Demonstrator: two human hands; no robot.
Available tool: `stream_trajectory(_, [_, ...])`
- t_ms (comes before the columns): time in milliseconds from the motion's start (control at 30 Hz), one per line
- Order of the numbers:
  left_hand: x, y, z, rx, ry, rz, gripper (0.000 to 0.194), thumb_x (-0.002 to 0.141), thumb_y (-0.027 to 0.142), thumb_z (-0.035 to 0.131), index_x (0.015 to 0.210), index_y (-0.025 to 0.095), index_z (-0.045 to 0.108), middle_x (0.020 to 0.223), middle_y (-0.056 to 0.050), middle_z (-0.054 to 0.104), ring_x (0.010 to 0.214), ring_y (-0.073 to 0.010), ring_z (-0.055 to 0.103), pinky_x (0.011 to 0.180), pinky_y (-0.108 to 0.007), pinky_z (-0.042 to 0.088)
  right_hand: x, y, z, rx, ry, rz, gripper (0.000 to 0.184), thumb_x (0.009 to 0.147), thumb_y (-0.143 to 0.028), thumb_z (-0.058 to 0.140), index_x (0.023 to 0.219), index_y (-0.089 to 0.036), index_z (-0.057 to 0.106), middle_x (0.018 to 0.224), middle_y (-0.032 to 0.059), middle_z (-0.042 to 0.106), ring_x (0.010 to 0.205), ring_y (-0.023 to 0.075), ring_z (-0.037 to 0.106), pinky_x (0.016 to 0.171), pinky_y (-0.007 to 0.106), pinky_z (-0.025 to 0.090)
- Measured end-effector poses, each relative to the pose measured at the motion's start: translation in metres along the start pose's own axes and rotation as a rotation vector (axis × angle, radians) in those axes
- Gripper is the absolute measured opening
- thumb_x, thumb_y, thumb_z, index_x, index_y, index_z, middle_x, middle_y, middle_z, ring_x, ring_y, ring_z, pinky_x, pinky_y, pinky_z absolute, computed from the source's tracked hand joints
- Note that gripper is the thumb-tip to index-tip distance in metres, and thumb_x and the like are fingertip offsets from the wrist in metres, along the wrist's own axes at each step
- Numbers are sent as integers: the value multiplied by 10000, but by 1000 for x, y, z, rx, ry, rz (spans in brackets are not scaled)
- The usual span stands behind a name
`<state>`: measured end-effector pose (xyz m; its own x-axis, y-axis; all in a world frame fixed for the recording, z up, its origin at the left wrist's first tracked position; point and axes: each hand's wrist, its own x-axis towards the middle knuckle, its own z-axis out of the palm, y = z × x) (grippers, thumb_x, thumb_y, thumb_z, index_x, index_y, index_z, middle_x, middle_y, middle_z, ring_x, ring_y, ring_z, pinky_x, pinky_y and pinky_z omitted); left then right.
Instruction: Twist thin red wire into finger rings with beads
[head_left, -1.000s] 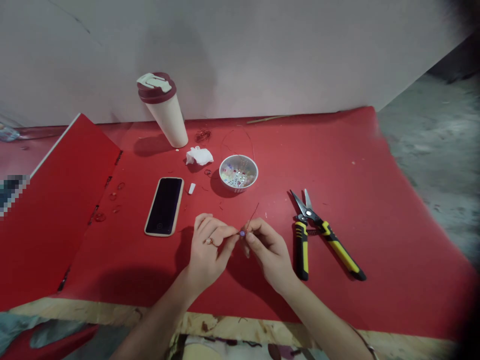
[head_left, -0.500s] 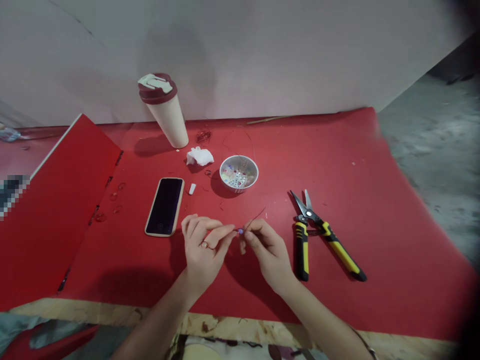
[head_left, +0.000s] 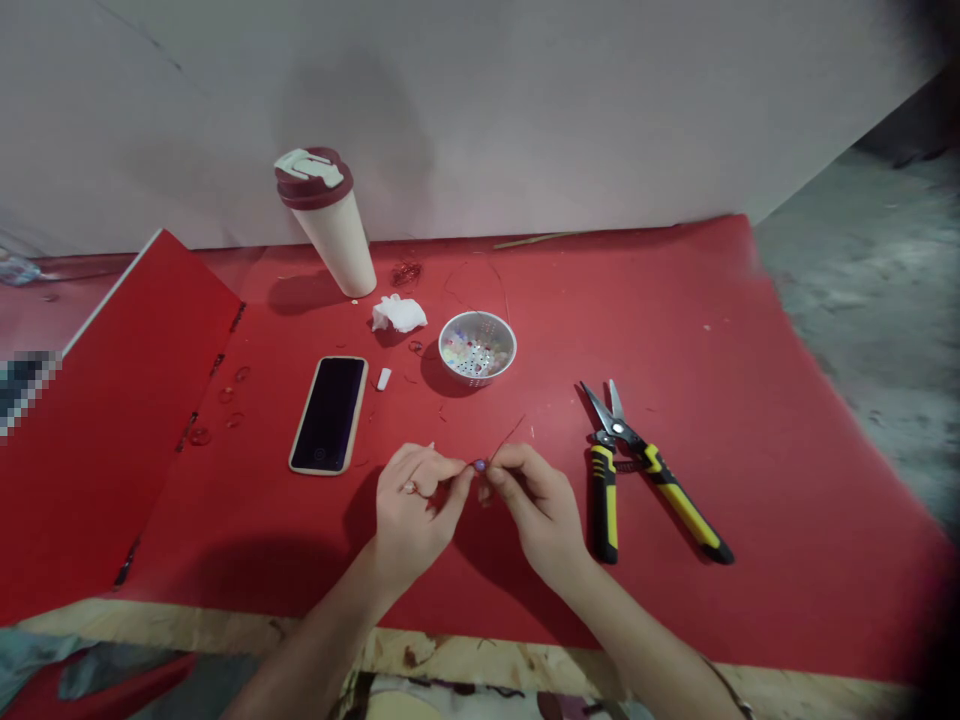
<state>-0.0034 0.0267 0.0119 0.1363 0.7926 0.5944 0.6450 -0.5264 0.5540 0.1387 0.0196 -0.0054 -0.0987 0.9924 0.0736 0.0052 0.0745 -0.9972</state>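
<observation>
A small purple bead (head_left: 481,466) sits between my two hands, on a thin reddish wire (head_left: 511,434) whose free end sticks up to the right. My left hand (head_left: 416,510) is closed, thumb and index finger pinching the wire at the bead's left side; a ring (head_left: 409,488) is on one finger. On the bead's other side, my right hand (head_left: 541,505) pinches the wire between thumb and index finger. Beyond the hands stands a perforated metal bowl (head_left: 478,378) holding many small pale and coloured beads.
Yellow-and-black shears (head_left: 619,428) lie with blades apart at the right. A phone (head_left: 328,415), white tissue (head_left: 399,314), tumbler (head_left: 334,235), tangled wire (head_left: 406,273) and several wire rings (head_left: 235,420) are to the left. A red panel (head_left: 135,400) rises at far left.
My left hand's fingers have curled in more, the outer ones drawn back toward the palm. The bead and right hand have hardly moved; the wire end is tilted slightly differently.
</observation>
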Motion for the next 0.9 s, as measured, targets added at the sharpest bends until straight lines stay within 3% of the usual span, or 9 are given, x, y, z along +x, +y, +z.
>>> stream_trajectory(100, [-1,3,1,-26,-26,-55,123,808,149,586,690,179,567,579,22,643,511,-104,549,563,-238,449,0,0,0,0,6,19,166,884,-285,507,741,-211,549,594,-19,574,550,128,556,556,248,451])
stream_trajectory(333, [-8,7,5,33,60,-108,89,775,155,622,693,175,595,632,5,704,557,-117,634,575,-231,488,-2,1,2,-63,57,57,183,871,-309,523,720,-208,546,590,-12,585,548,133,560,541,248,451])
stream_trajectory(667, [-12,5,11,152,106,-181,180,782,211,614,616,194,544,550,26,664,494,-120,615,591,-254,499,-1,0,6,-112,41,90,166,869,-280,512,722,-214,554,628,-10,594,592,138,570,583,248,451])
stream_trajectory(767, [-10,5,7,-61,2,-281,110,812,249,583,721,188,598,642,-4,700,594,-139,655,659,-277,519,2,3,4,-5,89,113,146,867,-297,526,755,-214,570,633,-15,582,604,138,557,606,258,444])
stream_trajectory(900, [-4,2,2,-746,-206,-656,266,904,337,423,828,168,614,678,-45,693,574,-146,648,548,-269,517,10,5,-3,353,72,194,166,830,-369,593,770,-219,555,563,-55,519,517,108,482,562,249,405])
